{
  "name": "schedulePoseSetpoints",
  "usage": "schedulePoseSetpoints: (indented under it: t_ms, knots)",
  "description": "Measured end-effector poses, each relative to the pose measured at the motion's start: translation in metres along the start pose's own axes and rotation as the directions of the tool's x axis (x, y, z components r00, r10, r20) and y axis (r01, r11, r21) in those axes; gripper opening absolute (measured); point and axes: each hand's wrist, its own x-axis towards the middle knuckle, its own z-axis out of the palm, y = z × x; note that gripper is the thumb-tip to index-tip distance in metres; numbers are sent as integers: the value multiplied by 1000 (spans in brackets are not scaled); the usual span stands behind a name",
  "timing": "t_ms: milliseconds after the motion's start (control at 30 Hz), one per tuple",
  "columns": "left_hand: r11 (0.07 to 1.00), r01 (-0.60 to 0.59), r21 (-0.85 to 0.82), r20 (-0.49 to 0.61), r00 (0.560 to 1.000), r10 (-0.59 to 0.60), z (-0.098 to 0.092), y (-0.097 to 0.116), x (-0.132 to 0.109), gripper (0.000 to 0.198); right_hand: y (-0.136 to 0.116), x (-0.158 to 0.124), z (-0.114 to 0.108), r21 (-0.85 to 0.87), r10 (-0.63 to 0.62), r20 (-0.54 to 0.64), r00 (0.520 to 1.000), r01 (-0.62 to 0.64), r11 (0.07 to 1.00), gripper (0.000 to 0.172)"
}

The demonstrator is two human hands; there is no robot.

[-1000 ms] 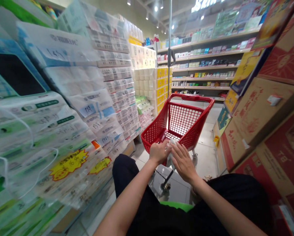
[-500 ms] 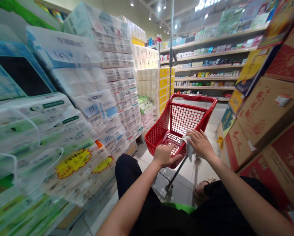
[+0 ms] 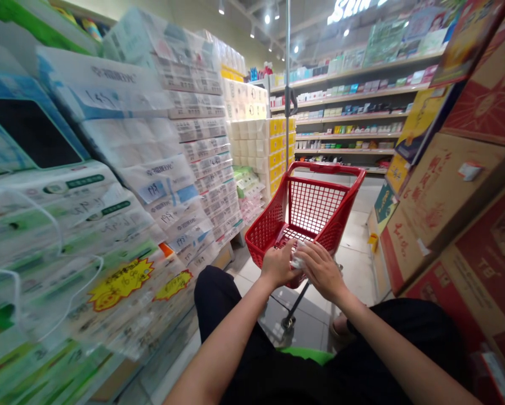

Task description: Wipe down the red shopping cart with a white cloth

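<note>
A red plastic basket cart (image 3: 315, 205) on metal legs stands in front of my knees. My left hand (image 3: 278, 266) is closed at the near rim of the basket, its fingers close to a crumpled white cloth or tissue (image 3: 298, 257). Over the same rim, my right hand (image 3: 323, 271) presses the white cloth with its fingers together. The two hands are close to each other, with the cloth between them. What my left fingers grip under the rim is partly hidden.
Stacked tissue packs (image 3: 184, 169) rise at the left, with a phone-like dark screen (image 3: 32, 132) and a white cable. Cardboard boxes (image 3: 450, 191) line the right side. Behind a glass door with a handle (image 3: 291, 101) are stocked shelves (image 3: 345, 115).
My right hand has moved left along the basket rim with the white cloth, closer to my left hand. The cloth is more bunched up. The view has shifted slightly.
</note>
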Motion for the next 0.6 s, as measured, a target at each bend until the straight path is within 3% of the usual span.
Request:
schedulePoseSetpoints:
  t_ms: [100,233,333,467,600]
  knots:
    - [1000,-6,9,4,1000,6,1,1,-2,72,30,5,-4,-6,-76,73,994,77,997,37]
    - [999,-6,41,-23,1000,7,2,3,-4,71,85,15,-8,-91,91,56,994,-85,992,39]
    - [997,4,72,-25,1000,-2,3,4,-3,72,112,22,-10,-135,187,63,980,-177,975,42]
    - [997,19,78,-27,999,-16,5,6,-2,71,111,21,-5,-133,226,43,973,-219,967,43]
    - [996,23,82,-49,999,-19,8,5,-1,70,72,12,0,-65,214,-30,976,-215,974,40]
